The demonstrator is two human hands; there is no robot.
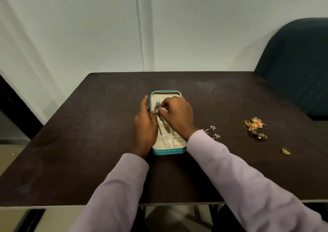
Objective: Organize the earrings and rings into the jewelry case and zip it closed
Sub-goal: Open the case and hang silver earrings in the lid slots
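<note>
A teal jewelry case [168,151] lies open at the table's middle, its cream lining and dividers showing. Over its centre my right hand [177,114] pinches a dark silver earring [157,105] that dangles against the lid's lining. My left hand [145,123] rests along the case's left edge, fingertips meeting the right hand's at the earring; whether it also grips the earring is unclear. Two small silver earrings [213,132] lie right of the case by my right sleeve. Further right sits a cluster of gold and pink earrings [254,127], and a gold ring [285,151] lies nearer me.
The dark brown table [88,143] stands against a pale wall. A dark teal chair [298,63] stands at the back right corner. The table's near edge runs just under my forearms.
</note>
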